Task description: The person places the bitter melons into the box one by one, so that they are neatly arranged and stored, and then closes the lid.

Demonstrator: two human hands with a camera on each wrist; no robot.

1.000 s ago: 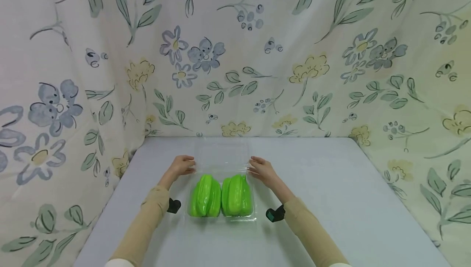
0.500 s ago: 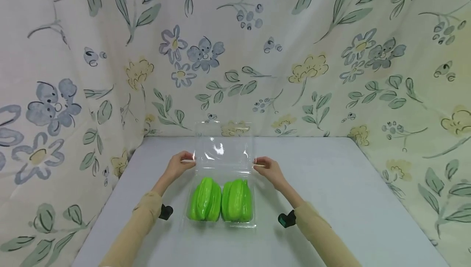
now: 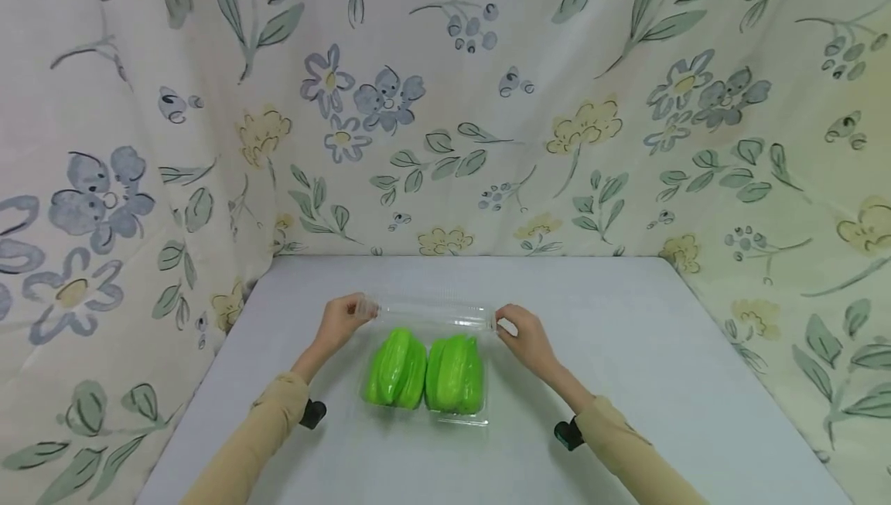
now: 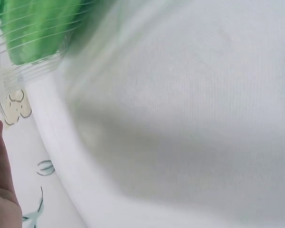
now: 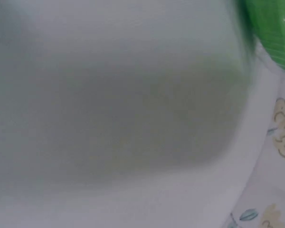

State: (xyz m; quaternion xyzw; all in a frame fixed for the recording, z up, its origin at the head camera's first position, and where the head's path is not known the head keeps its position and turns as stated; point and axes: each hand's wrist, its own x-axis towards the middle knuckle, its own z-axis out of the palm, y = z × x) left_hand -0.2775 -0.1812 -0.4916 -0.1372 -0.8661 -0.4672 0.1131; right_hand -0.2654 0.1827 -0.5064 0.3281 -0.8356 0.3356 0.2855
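A clear plastic clamshell box (image 3: 462,419) stands on the white table with two ribbed green star fruits inside, a left one (image 3: 395,370) and a right one (image 3: 455,375). Its hinged lid (image 3: 435,312) is raised at the back and seen nearly edge-on. My left hand (image 3: 341,321) pinches the lid's left edge, and my right hand (image 3: 524,335) pinches its right edge with thumb and fingers curled. In the left wrist view, part of the left hand (image 4: 2,175) shows beside the ribbed plastic. A blurred green fruit (image 5: 278,28) fills the right wrist view's top corner.
The white table (image 3: 626,350) extends on both sides of the box. Floral cloth (image 3: 445,103) hangs behind it and along both sides. A small dark device (image 3: 313,414) sits at the left wrist, another device (image 3: 569,435) at the right.
The lid rose from lying back to upright, then tipped forward toward the fruits. Both hands moved with it, the right one shifting outward, and their fingers now pinch the lid's edges.
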